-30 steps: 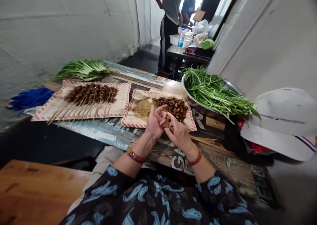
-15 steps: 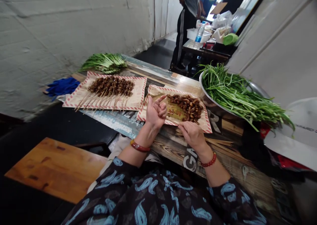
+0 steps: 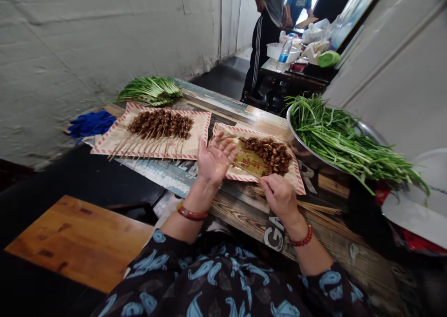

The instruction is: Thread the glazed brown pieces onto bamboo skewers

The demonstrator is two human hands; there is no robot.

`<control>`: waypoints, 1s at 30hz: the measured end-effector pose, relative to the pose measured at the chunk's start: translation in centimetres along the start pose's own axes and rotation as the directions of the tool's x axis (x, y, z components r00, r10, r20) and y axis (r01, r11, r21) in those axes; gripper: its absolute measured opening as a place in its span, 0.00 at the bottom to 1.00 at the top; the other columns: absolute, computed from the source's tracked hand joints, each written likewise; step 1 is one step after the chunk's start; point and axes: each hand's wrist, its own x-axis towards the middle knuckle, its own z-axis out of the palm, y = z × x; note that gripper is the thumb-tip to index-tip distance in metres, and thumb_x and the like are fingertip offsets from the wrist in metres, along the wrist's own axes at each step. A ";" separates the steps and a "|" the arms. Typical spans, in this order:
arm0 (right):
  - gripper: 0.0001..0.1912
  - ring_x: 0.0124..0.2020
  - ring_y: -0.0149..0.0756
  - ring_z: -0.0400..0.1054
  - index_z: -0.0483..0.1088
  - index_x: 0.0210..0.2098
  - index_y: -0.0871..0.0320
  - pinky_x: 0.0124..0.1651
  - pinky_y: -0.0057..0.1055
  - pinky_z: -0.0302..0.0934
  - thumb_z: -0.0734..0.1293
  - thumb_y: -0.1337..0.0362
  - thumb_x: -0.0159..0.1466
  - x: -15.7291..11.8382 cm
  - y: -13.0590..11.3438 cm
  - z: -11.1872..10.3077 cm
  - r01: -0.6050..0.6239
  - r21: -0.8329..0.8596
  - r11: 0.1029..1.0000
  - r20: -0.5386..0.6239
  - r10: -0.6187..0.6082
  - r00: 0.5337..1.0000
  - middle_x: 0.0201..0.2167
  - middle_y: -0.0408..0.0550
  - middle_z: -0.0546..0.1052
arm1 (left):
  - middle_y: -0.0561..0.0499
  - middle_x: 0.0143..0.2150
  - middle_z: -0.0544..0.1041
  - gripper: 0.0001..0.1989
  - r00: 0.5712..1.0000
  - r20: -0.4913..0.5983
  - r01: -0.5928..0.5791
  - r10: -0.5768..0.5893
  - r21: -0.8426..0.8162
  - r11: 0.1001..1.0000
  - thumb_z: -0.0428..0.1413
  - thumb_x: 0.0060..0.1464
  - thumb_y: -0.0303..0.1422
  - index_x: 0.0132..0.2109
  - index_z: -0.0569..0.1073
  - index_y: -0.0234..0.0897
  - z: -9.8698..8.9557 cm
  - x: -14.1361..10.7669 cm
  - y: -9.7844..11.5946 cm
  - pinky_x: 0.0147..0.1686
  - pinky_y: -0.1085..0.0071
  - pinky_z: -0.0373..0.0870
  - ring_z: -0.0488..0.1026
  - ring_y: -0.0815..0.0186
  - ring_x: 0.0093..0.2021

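My left hand (image 3: 216, 158) lies palm up with its fingers spread, over the left end of the right tray, and nothing shows in the palm. Between the fingertips of my right hand (image 3: 279, 193) is a thin wooden skewer (image 3: 247, 169), pointing left toward my other palm. Brown glossy pieces of food (image 3: 270, 154) are heaped on the red-and-white edged tray (image 3: 296, 170) just beyond my hands. To the left, a similar tray (image 3: 101, 142) bears a row of loaded skewers (image 3: 159, 125), their bare sticks toward me.
A metal bowl (image 3: 296, 138) of green chives (image 3: 342, 138) stands at the right. Another bundle of chives (image 3: 150, 90) and blue gloves (image 3: 91, 123) lie at the left. Loose skewers (image 3: 319, 207) lie by my right wrist. A person (image 3: 261, 42) stands beyond the table.
The curled fingers of my left hand have spread, turning the palm up. My right hand keeps its pinch on the skewer. The whole view has shifted slightly.
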 end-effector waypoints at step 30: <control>0.14 0.34 0.37 0.72 0.69 0.48 0.60 0.40 0.34 0.64 0.63 0.58 0.68 -1.8 2.4 -0.5 -0.011 -0.052 0.999 -0.007 0.010 1.000 0.33 0.49 0.77 | 0.55 0.20 0.61 0.42 0.989 -0.033 -0.145 0.145 -0.009 0.989 0.35 0.50 0.67 0.41 0.74 0.34 1.5 -1.1 5.5 0.13 0.75 0.45 0.49 0.76 0.14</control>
